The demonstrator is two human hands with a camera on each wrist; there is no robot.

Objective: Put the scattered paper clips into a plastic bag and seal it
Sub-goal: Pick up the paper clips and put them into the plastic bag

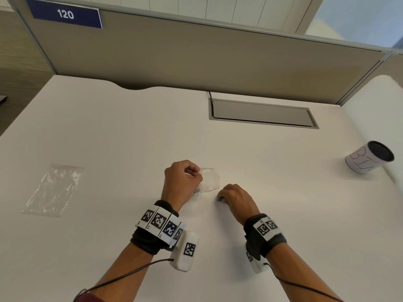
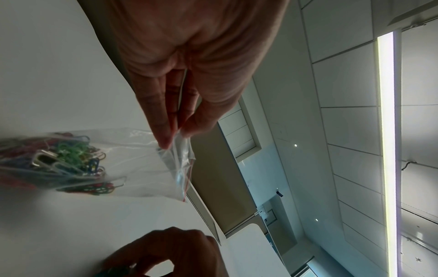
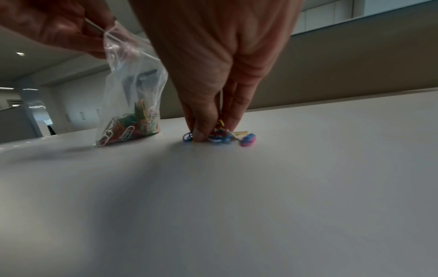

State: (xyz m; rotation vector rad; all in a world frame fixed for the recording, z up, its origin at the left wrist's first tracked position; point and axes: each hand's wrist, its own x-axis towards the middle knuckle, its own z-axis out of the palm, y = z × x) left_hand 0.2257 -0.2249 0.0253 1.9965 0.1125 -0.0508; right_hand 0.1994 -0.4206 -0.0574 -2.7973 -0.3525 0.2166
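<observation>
A small clear zip bag (image 1: 209, 178) with a red seal line stands on the white desk, its bottom full of coloured paper clips (image 3: 132, 127). My left hand (image 1: 182, 182) pinches the bag's top edge (image 2: 176, 142) between thumb and fingers and holds it upright. Just right of the bag, my right hand (image 1: 234, 198) reaches down to the desk and pinches a small heap of loose coloured clips (image 3: 222, 135). A pink and blue clip (image 3: 248, 140) lies at the heap's right edge. The bag's mouth is partly hidden by my left fingers.
A second, empty clear zip bag (image 1: 54, 189) lies flat at the left of the desk. A white cylindrical cup (image 1: 368, 156) lies on its side at the right edge. A grey cable hatch (image 1: 261, 114) sits at the back, under a partition wall.
</observation>
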